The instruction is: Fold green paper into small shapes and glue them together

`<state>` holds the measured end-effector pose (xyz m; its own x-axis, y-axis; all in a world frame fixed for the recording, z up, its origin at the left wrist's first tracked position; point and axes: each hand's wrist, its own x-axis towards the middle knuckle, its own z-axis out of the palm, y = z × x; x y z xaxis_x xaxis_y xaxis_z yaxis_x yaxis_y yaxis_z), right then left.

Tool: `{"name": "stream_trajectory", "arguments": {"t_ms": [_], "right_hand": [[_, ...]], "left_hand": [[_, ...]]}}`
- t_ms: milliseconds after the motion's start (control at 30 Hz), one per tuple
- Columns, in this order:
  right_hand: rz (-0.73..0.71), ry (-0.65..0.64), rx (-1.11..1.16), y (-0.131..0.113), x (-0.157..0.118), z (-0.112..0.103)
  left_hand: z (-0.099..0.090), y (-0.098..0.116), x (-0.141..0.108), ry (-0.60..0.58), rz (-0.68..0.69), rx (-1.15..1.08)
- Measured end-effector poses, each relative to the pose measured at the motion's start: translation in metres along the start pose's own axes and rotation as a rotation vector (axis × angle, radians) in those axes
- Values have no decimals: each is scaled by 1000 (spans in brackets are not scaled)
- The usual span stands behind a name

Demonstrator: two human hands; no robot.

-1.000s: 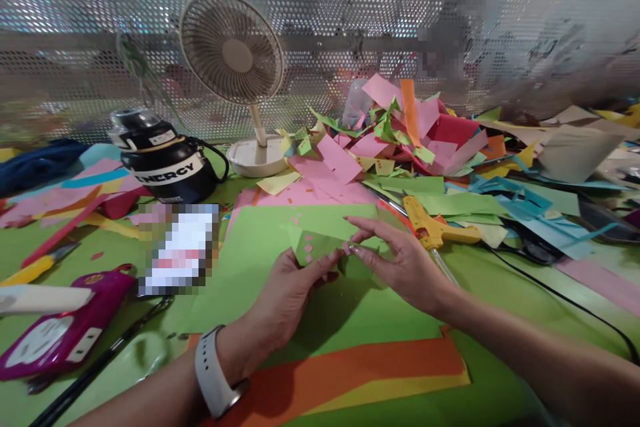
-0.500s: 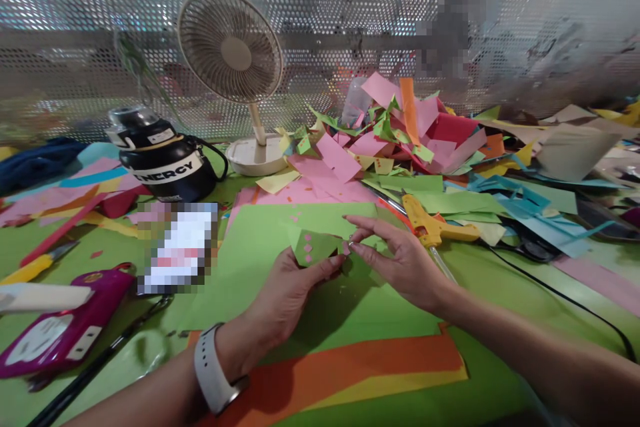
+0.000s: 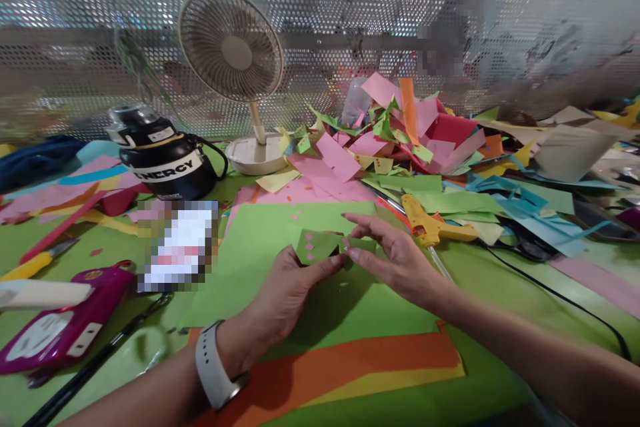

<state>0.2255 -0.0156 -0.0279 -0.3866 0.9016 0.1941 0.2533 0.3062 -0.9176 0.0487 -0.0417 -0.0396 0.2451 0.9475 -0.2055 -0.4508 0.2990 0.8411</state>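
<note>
A small folded piece of green paper (image 3: 320,247) with a row of pink dots (image 3: 309,247) is held above the green sheets. My left hand (image 3: 287,290) grips it from the left, the thumb along its lower edge. At its right end, my right hand (image 3: 395,253) has thumb and fingertips closed around the paper's edge, touching small pink dots (image 3: 346,242) there. The index finger stretches out above. Underneath lies a large light green sheet (image 3: 250,227), with several loose pink bits (image 3: 296,213) near its top edge.
A yellow glue gun (image 3: 425,220) lies right of the sheets, before a heap of coloured paper scraps (image 3: 395,127). A fan (image 3: 235,53) and a black bottle (image 3: 167,163) stand behind. Left are a blurred-out panel (image 3: 180,247), a magenta device (image 3: 70,320) and a yellow-handled cutter (image 3: 30,265).
My right thumb and fingertips have shifted slightly at the paper's right end, pressing the pink bit against it. My left hand keeps its hold almost unmoved.
</note>
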Motion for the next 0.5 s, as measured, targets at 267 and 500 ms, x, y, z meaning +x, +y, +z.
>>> {"name": "stream_trajectory", "arguments": {"t_ms": [267, 500], "right_hand": [[33, -19, 24, -3, 1, 1], [30, -21, 1, -5, 1, 1]], "left_hand": [[2, 0, -1, -34, 5, 37], [1, 0, -3, -39, 1, 20]]}}
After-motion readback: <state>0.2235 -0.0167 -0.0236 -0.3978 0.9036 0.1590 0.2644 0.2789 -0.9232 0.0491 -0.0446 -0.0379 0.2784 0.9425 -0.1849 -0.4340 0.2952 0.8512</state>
